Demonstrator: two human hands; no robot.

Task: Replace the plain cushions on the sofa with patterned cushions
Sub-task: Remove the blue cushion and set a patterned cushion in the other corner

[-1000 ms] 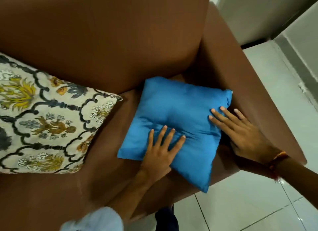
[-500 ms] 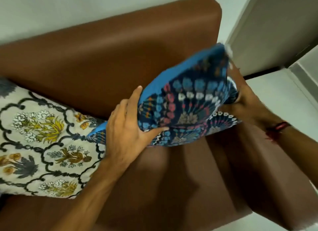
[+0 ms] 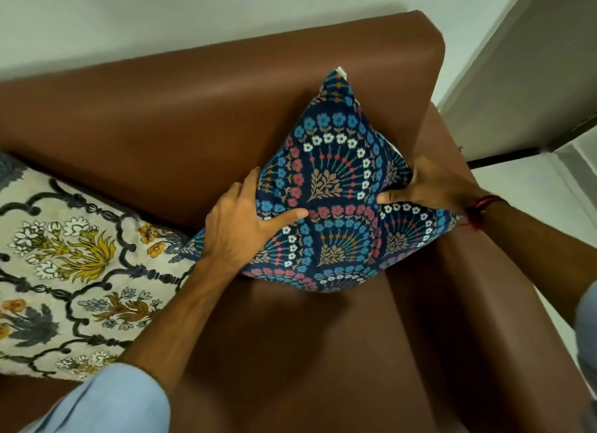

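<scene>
A dark blue cushion (image 3: 336,187) with a pink, blue and white flower pattern leans on one corner against the backrest of the brown sofa (image 3: 193,116), at its right end. My left hand (image 3: 245,226) grips the cushion's left edge, thumb across the front. Gripping the right edge is my right hand (image 3: 429,184), with a red thread on its wrist. A cream cushion (image 3: 71,277) with yellow flowers and dark scrollwork lies on the seat at the left. The patterned cushion's back side is hidden.
The sofa's right armrest (image 3: 478,287) runs down the right side beside the cushion. A white wall (image 3: 161,19) stands behind the backrest. Pale floor tiles (image 3: 533,187) and a grey door panel (image 3: 533,71) lie to the right.
The cushion lay flat on the seat, plain blue side up, with both hands on it. It has been lifted, turned pattern side forward and stood against the backrest.
</scene>
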